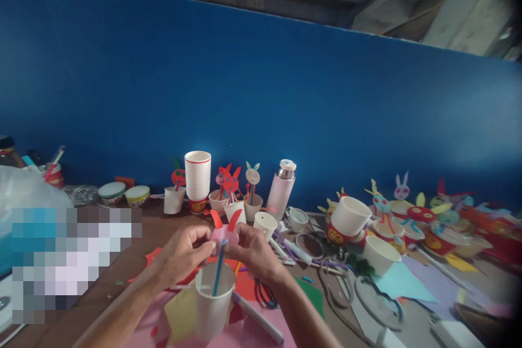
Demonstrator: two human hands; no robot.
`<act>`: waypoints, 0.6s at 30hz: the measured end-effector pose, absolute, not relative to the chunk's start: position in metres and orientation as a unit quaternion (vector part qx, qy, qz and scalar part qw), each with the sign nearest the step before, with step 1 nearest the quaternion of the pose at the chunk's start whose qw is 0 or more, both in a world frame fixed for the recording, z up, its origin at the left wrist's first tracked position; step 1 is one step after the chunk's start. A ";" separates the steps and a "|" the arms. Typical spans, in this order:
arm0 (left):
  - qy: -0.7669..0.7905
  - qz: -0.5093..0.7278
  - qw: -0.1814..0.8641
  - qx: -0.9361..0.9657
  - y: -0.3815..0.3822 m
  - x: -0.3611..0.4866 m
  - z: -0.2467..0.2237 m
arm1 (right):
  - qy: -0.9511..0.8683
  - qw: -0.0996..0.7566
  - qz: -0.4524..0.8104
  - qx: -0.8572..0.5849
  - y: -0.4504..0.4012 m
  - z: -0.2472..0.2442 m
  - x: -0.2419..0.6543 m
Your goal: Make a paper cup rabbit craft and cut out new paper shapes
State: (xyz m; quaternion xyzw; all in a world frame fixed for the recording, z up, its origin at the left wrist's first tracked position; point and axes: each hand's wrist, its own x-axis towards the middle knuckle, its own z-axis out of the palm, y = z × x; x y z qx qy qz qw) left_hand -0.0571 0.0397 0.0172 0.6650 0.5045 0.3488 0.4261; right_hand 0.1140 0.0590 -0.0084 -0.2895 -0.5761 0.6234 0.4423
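Note:
A pink paper rabbit head (221,234) with upright red ears is held between my two hands, its back towards me. My left hand (190,248) pinches its left edge, and my right hand (258,253) grips the right edge. A blue straw-like stick (218,272) runs down from the back of the head into a white paper cup (212,312), which stands upright below my hands. Under the cup lie pink paper (157,331), a yellow paper piece (179,312) and red scraps. A capped white marker (261,321) rests right of the cup.
Behind my hands stand a stack of paper cups (198,179), several finished paper-animal cups and a pink thermos (281,190). Scissors (267,293), markers and a tape roll (310,244) lie to the right. A plastic bag (28,196) is at left, before a blue wall (261,81).

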 end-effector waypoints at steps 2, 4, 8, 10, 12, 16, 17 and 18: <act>0.504 0.347 0.433 0.662 0.040 -0.057 0.017 | -0.574 0.444 0.627 -0.284 0.059 -0.008 0.114; 0.495 0.338 0.452 0.660 0.041 -0.057 0.019 | -0.575 0.446 0.625 -0.282 0.058 -0.008 0.114; 0.483 0.334 0.461 0.665 0.040 -0.058 0.020 | -0.573 0.447 0.629 -0.276 0.058 -0.008 0.114; 0.488 0.346 0.436 0.672 0.040 -0.058 0.018 | -0.571 0.445 0.634 -0.272 0.058 -0.008 0.114; 0.492 0.364 0.415 0.673 0.041 -0.057 0.013 | -0.571 0.443 0.636 -0.271 0.058 -0.009 0.113; 0.493 0.385 0.402 0.669 0.042 -0.055 0.005 | -0.575 0.442 0.630 -0.279 0.059 -0.010 0.114; 0.493 0.387 0.401 0.669 0.042 -0.056 0.004 | -0.577 0.441 0.627 -0.282 0.059 -0.011 0.113; 0.494 0.388 0.399 0.668 0.043 -0.056 0.003 | -0.579 0.438 0.625 -0.285 0.060 -0.012 0.113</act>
